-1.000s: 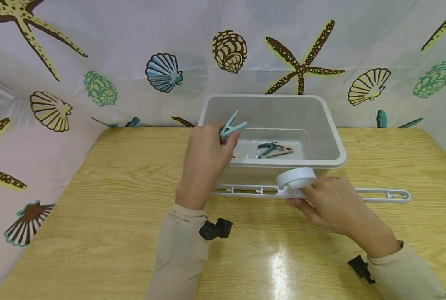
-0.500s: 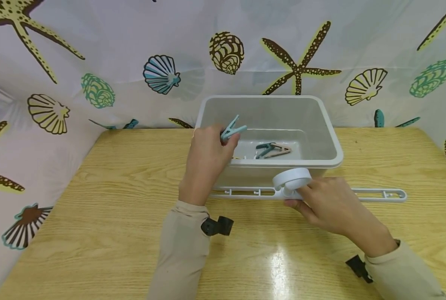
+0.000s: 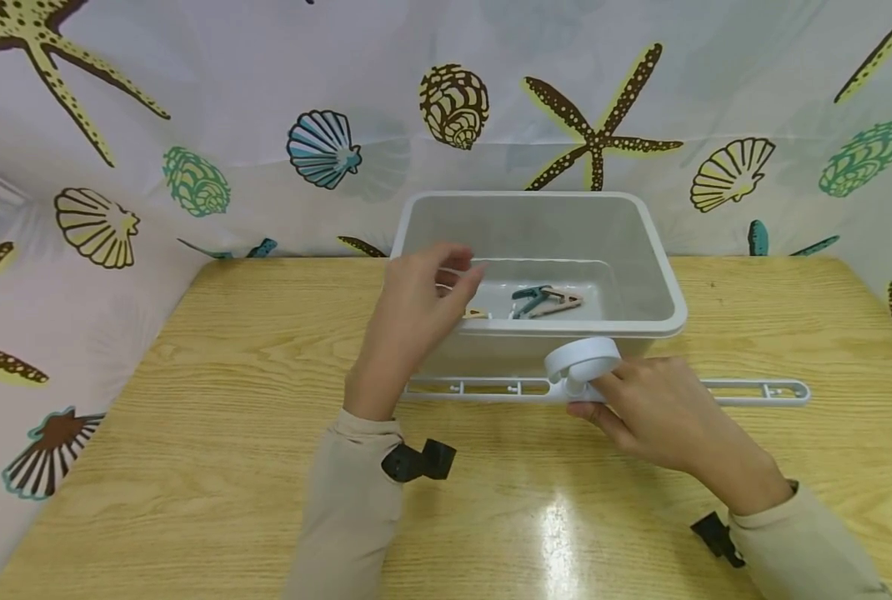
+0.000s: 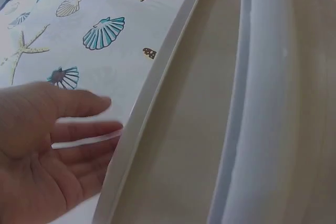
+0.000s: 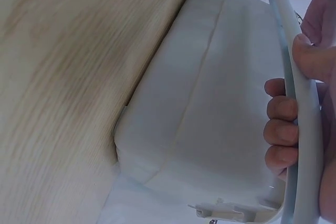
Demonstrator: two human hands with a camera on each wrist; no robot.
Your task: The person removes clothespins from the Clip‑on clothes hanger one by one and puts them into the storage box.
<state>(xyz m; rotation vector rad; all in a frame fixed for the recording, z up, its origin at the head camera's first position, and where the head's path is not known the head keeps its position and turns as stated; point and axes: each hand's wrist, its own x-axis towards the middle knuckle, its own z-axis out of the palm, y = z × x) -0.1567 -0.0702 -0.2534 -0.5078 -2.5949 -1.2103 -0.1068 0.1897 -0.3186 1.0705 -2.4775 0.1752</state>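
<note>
My left hand is over the left end of a grey-white plastic bin, thumb and fingers apart with nothing between them; the left wrist view shows its loosely bent fingers beside a pale edge. My right hand grips the middle of a long white slotted hanger with a round hook, held level along the bin's front. In the right wrist view, its fingers wrap round the bar. A dark teal clothespin and a beige one lie on the bin floor. Part of a yellowish piece shows beside my left hand.
The bin stands on a wood-grain table close to the back. Behind it hangs a white cloth printed with shells and starfish, also along both sides. A black camera mount sits on my left sleeve.
My left hand has let go of a light blue clothespin, now out of sight, and its fingers have spread. My right hand keeps its grip on the hanger, almost still.
</note>
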